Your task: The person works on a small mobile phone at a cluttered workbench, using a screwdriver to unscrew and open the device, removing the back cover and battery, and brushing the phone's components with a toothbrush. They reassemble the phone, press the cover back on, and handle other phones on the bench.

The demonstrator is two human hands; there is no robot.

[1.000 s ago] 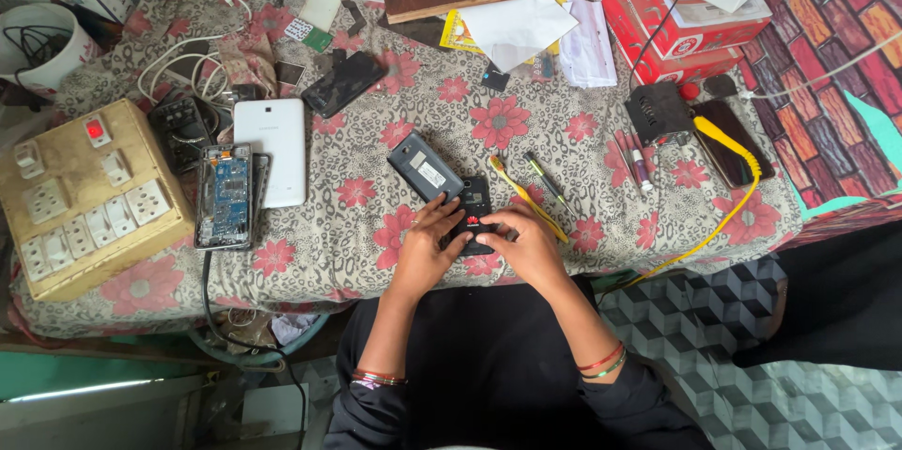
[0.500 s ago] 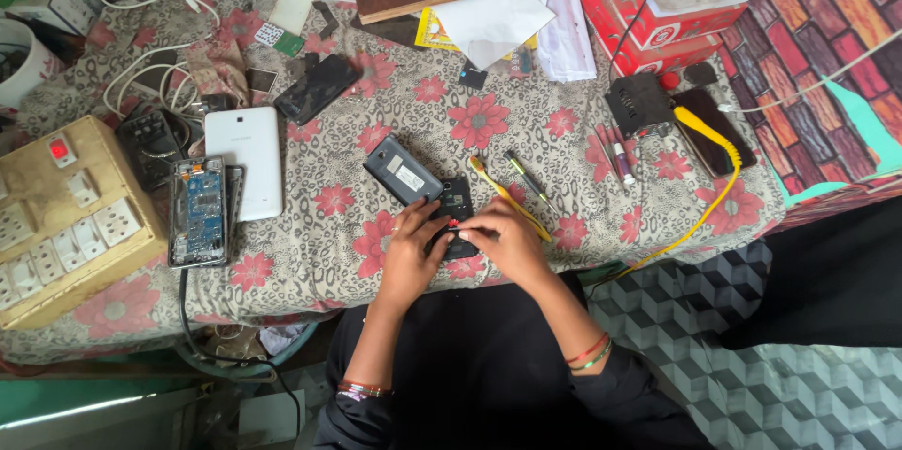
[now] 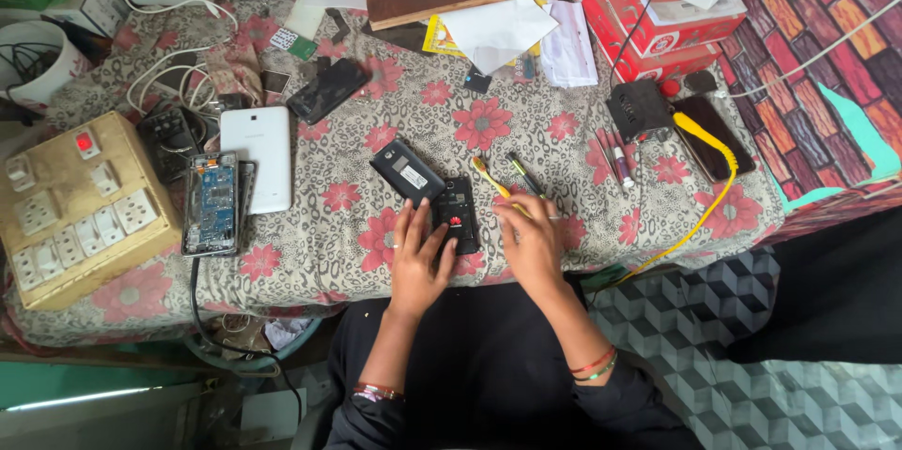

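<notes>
A small black phone (image 3: 458,215) lies back up on the flowered tablecloth (image 3: 564,131) near the front edge. My left hand (image 3: 418,257) lies flat beside it, fingers apart, fingertips touching its left edge. My right hand (image 3: 532,241) is off the phone to the right, its bent fingers resting on the cloth at the near end of a yellow-handled tool (image 3: 490,179). A dark thin screwdriver (image 3: 526,175) lies just beyond that hand. A second black phone (image 3: 406,171) lies tilted, touching the first one's upper left corner.
On the left are a white tablet (image 3: 258,159), an opened phone showing its blue board (image 3: 211,203) and a wooden switchboard (image 3: 75,206). At the right lie red boxes (image 3: 658,27), a dark phone (image 3: 719,140) and a yellow coiled cable (image 3: 705,196).
Both hands were together on the small black phone. My right hand has let go and moved right toward the tools; my left hand has flattened beside the phone.
</notes>
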